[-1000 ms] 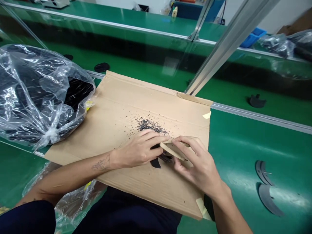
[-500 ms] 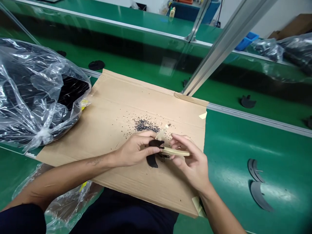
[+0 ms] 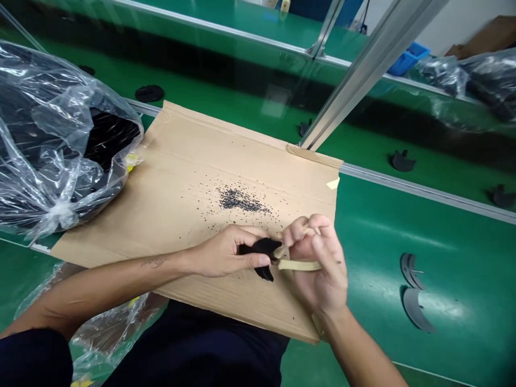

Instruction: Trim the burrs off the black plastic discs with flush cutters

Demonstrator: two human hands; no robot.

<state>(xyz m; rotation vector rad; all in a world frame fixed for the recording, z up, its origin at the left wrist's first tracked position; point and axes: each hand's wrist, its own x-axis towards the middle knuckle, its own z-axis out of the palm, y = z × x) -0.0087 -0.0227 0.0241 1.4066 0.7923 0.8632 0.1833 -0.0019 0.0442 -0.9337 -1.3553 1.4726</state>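
Note:
My left hand [image 3: 223,252] is closed around a dark, curved black piece [image 3: 266,248], thumb on top, above the cardboard sheet [image 3: 193,145]. Facing it, my right hand [image 3: 326,258] has its fingers bent around a tool with two cream handles [image 3: 298,265], which looks like side cutters. Its head meets the black piece, but my fingers and the piece hide the jaws. A scatter of small black bits [image 3: 239,200] lies on the cardboard just beyond my hands.
A clear plastic bag [image 3: 60,140] of dark parts bulges at the left. Curved grey pieces [image 3: 417,312] lie on the green table at the right. A metal post [image 3: 346,97] rises behind the cardboard. Black parts [image 3: 403,161] sit on the green surface beyond the rail.
My right fingers have curled in around the tool, and its upper handle has swung toward my palm. The black piece has turned in my left hand. The whole view has shifted slightly.

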